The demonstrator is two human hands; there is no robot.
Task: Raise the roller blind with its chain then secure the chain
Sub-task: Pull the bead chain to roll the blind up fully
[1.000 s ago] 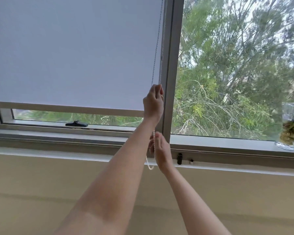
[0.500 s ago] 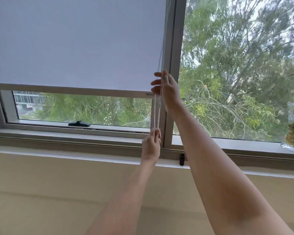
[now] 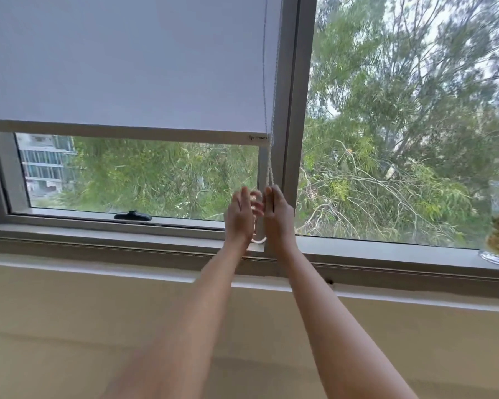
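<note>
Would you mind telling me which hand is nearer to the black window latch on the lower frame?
Left. The left hand is just right of the black window latch, at about its height. The right hand lies farther right, by the bead chain.

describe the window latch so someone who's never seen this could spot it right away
Start at the left window pane, the one half covered by the white roller blind. Along the pane's bottom frame sits a small black latch handle lying flat, left of both hands; it is the only black fitting there.

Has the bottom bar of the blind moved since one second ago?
Yes. The bottom bar has gone up: the gap of open glass between it and the black window handle is now much taller.
</note>
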